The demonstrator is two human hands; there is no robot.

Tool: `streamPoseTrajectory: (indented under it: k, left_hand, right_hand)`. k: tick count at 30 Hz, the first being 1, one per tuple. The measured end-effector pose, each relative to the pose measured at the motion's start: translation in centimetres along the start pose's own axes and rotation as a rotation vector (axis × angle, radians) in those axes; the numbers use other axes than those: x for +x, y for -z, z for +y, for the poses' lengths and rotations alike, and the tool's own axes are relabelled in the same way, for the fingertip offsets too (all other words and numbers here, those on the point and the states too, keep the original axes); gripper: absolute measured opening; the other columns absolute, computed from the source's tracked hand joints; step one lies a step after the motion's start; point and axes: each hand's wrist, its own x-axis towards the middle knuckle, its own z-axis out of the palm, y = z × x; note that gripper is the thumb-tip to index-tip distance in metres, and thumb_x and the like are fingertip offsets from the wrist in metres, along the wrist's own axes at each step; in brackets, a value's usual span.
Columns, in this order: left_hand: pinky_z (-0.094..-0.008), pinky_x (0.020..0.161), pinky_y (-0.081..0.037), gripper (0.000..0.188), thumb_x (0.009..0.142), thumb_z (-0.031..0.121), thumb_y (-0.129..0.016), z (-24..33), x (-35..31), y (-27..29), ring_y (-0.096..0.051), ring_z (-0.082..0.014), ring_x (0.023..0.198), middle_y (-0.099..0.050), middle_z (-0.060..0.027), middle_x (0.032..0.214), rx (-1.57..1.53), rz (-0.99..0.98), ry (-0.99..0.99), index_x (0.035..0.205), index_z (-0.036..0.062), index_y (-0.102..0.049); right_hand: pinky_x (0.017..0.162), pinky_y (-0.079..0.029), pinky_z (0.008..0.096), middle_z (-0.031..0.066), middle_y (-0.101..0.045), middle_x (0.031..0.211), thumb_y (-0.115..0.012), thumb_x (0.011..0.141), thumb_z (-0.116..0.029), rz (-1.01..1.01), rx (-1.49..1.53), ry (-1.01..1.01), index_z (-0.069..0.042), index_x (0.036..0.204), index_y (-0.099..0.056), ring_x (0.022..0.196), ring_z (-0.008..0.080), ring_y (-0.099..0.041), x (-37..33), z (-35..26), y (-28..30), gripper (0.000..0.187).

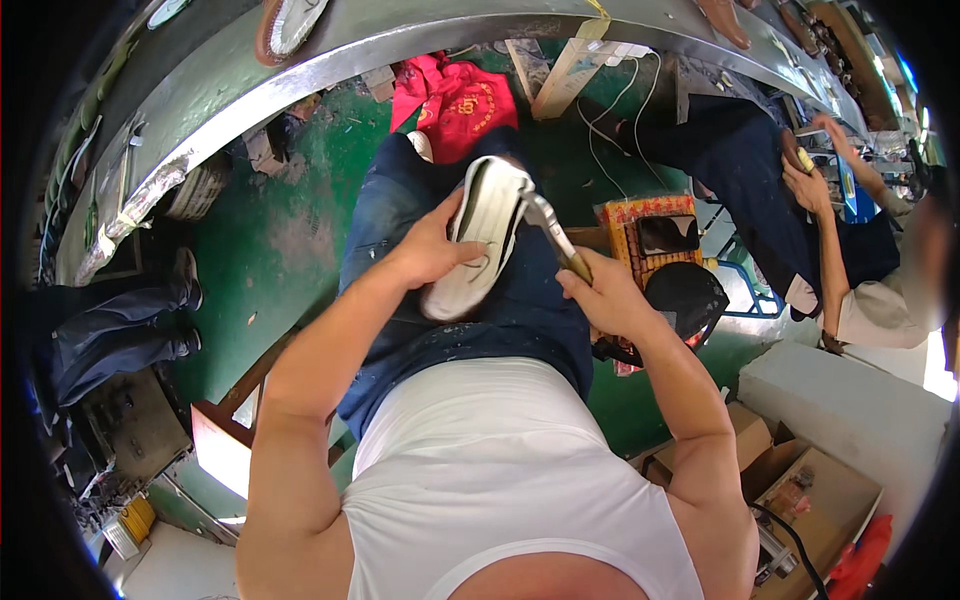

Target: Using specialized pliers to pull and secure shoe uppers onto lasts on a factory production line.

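The tool [545, 217] looks glossy metal, the jeans [374, 222] matt cloth.

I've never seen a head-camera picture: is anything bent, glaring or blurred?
In the head view, the workbench edge curves into an arc; glare whitens its left stretch; the co-worker's head at right is blurred; the white shoe and metal tool look fairly sharp; the corners are black.

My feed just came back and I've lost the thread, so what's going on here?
The person's left hand holds a white shoe over the lap. The right hand grips a metal-headed tool, its head at the shoe's edge; whether it pinches the edge is unclear. A phone and a black cap lie beyond the right hand. Farther right, another person's hand holds a brown item.
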Motion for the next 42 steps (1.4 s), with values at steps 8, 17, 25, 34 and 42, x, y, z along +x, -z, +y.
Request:
streamPoseTrajectory:
  k: [8,17,25,34,42]
  left_hand:
    - [-0.0445,0.105,-0.037,0.095,0.067,0.011,-0.077,-0.7,-4.1,2.1,-0.051,-0.0341,0.121,-0.049,-0.0187,0.134,1.260,0.229,-0.290,0.147,-0.0031,-0.029]
    - [-0.0472,0.107,-0.032,0.081,0.068,0.007,-0.069,-4.6,-5.4,1.1,-0.047,-0.0338,0.123,-0.048,-0.0171,0.132,1.226,0.457,-0.523,0.141,-0.0028,-0.036]
    - [-0.0486,0.103,-0.035,0.059,0.082,0.005,-0.054,-6.4,-5.6,0.6,-0.047,-0.0345,0.121,-0.049,-0.0179,0.132,1.235,0.558,-0.615,0.138,-0.0026,-0.041]
    - [-0.0508,0.104,-0.034,0.059,0.082,0.007,-0.054,-6.7,-5.4,0.7,-0.046,-0.0362,0.123,-0.047,-0.0195,0.134,1.204,0.539,-0.654,0.138,-0.0037,-0.040]
    - [-0.0503,0.103,-0.036,0.060,0.081,0.006,-0.054,-7.3,-5.7,0.9,-0.045,-0.0355,0.121,-0.047,-0.0186,0.131,1.218,0.561,-0.635,0.139,-0.0021,-0.039]
  right_hand:
    - [0.072,-0.050,0.0356,0.0128,-0.064,0.080,-0.060,0.092,-0.016,0.024,-0.209,0.149,0.001,0.117,-0.058,0.076,0.0255,-0.066,0.7,-0.5,3.8,0.031]
    - [0.066,-0.057,0.0317,0.0111,-0.067,0.102,-0.060,0.094,-0.019,-0.666,-0.009,-0.239,0.002,0.116,-0.061,0.089,0.0188,-0.067,5.6,-3.3,4.9,0.030]
    - [0.070,-0.062,0.0414,0.0206,-0.063,0.116,-0.057,0.097,-0.020,-0.893,0.495,-0.483,0.007,0.123,-0.054,0.099,0.0290,-0.068,7.3,-4.2,3.9,0.037]
    - [0.051,-0.053,0.0274,0.0181,-0.069,0.103,-0.055,0.099,-0.021,-0.806,0.500,-0.590,0.003,0.114,-0.057,0.083,0.0196,-0.070,6.4,-5.6,2.9,0.029]
    - [0.051,-0.042,0.0216,0.0011,-0.066,0.079,-0.061,0.091,-0.026,-0.708,0.069,-0.448,-0.003,0.096,-0.065,0.064,0.0079,-0.062,5.8,-7.3,5.8,0.024]
